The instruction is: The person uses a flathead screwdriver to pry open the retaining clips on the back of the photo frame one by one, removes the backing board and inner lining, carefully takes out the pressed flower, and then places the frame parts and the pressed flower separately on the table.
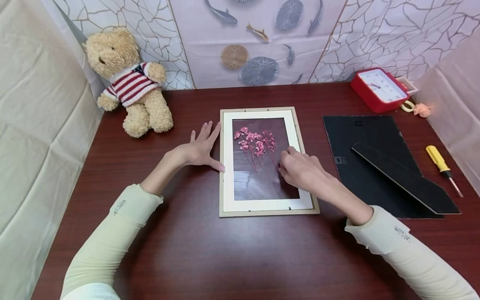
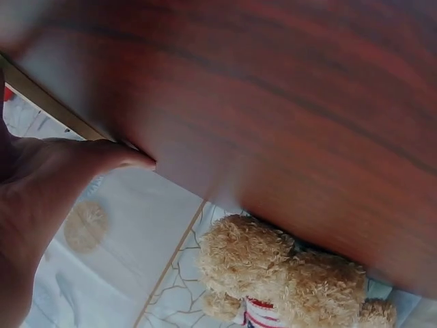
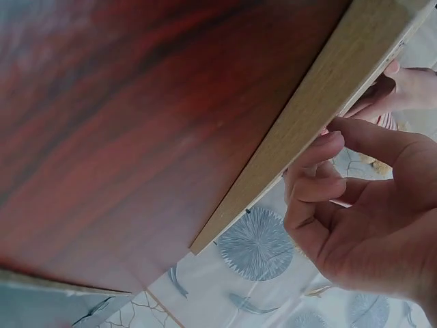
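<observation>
A wooden picture frame (image 1: pixel 262 210) lies flat on the dark red table (image 1: pixel 195 250), with a white mat and glass. Pink dried flowers (image 1: pixel 256 143) rest on the glass. My left hand (image 1: pixel 204 141) lies flat on the table with straight, spread fingers, its thumb (image 2: pixel 109 158) against the frame's left edge (image 2: pixel 48 102). My right hand (image 1: pixel 284 164) hovers over the glass with curled fingers, and its fingertips pinch the lower end of the flower stems. In the right wrist view the curled fingers (image 3: pixel 321 184) sit beside the frame's wooden edge (image 3: pixel 307 116).
A teddy bear (image 1: pixel 129 81) in a striped jumper sits at the back left. Right of the frame lie a black backing board (image 1: pixel 360 166) with its stand (image 1: pixel 405 177) and a yellow screwdriver (image 1: pixel 442 166). A red clock (image 1: pixel 378 89) stands at the back right. Cloth walls close both sides.
</observation>
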The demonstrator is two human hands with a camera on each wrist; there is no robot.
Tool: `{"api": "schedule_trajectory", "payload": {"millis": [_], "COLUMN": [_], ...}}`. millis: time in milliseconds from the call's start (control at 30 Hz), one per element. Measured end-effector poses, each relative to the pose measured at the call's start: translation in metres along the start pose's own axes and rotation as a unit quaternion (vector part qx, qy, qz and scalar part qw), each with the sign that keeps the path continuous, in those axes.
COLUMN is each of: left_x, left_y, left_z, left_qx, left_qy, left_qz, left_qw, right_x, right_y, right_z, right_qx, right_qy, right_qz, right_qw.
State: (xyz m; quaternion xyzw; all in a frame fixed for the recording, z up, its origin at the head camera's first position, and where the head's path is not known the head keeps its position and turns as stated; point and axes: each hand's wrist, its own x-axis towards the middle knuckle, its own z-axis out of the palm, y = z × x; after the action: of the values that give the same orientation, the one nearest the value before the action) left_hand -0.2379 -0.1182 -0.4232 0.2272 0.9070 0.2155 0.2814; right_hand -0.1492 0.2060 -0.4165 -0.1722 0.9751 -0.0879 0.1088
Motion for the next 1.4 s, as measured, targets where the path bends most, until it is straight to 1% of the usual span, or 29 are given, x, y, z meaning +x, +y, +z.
{"api": "schedule_trajectory", "payload": {"millis": [33,67,167,300,400,433,500,633,667,800,833,933,1000,1067,1133,1167,1267,1400], "left_x": [0.002,0.003,0.006,0.009,0.010,0.010,0.010,0.012,0.012,0.013,0.012,0.012,0.011,0.010,0.008,0.008,0.007,0.007], "left_y": [-0.002,-0.003,-0.006,-0.008,-0.010,-0.010,-0.012,-0.014,-0.014,-0.014,-0.013,-0.012,-0.011,-0.010,-0.009,-0.009,-0.009,-0.010], "left_z": [0.000,0.001,0.002,0.003,0.003,0.004,0.005,0.006,0.006,0.006,0.006,0.006,0.006,0.006,0.005,0.005,0.004,0.005], "left_qx": [0.002,0.004,0.005,0.010,0.023,0.027,0.030,0.032,0.032,0.036,0.037,0.036,0.034,0.031,0.028,0.026,0.021,0.020], "left_qy": [-0.002,-0.003,-0.003,-0.003,-0.007,-0.009,-0.009,-0.010,-0.009,-0.007,-0.006,-0.008,-0.010,-0.011,-0.011,-0.011,-0.008,-0.005], "left_qz": [0.000,0.000,0.001,-0.002,-0.010,-0.012,-0.012,-0.007,-0.007,-0.009,-0.009,-0.007,-0.006,-0.005,-0.005,-0.004,0.000,0.005], "left_qw": [1.0000,1.0000,1.0000,0.9999,0.9997,0.9995,0.9994,0.9994,0.9994,0.9993,0.9993,0.9993,0.9994,0.9995,0.9995,0.9996,0.9998,0.9998], "right_x": [0.002,0.004,0.016,0.029,0.033,0.030,0.028,0.025,0.028,0.035,0.033,0.031,0.027,0.025,0.020,0.016,0.010,0.010], "right_y": [0.003,0.006,0.025,0.039,0.042,0.039,0.037,0.030,0.032,0.035,0.032,0.028,0.025,0.022,0.017,0.010,0.002,0.007], "right_z": [0.002,0.004,0.022,0.035,0.037,0.032,0.028,0.021,0.025,0.032,0.028,0.020,0.011,0.001,-0.011,-0.022,-0.041,-0.047], "right_qx": [-0.007,-0.003,-0.011,-0.009,-0.004,0.003,0.010,0.019,0.014,0.005,0.011,0.019,0.028,0.039,0.065,0.087,0.152,0.208], "right_qy": [0.002,-0.002,0.002,0.001,-0.004,-0.008,-0.012,-0.008,-0.004,0.012,0.014,0.008,-0.004,-0.025,-0.041,-0.051,-0.056,-0.042], "right_qz": [0.002,0.007,0.016,0.019,0.013,0.006,0.006,0.018,0.026,0.024,0.016,0.010,0.013,0.033,0.040,0.049,0.054,0.051], "right_qw": [1.000,1.000,1.000,1.000,1.000,1.000,1.000,1.000,1.000,1.000,1.000,1.000,1.000,0.998,0.996,0.994,0.985,0.976]}}
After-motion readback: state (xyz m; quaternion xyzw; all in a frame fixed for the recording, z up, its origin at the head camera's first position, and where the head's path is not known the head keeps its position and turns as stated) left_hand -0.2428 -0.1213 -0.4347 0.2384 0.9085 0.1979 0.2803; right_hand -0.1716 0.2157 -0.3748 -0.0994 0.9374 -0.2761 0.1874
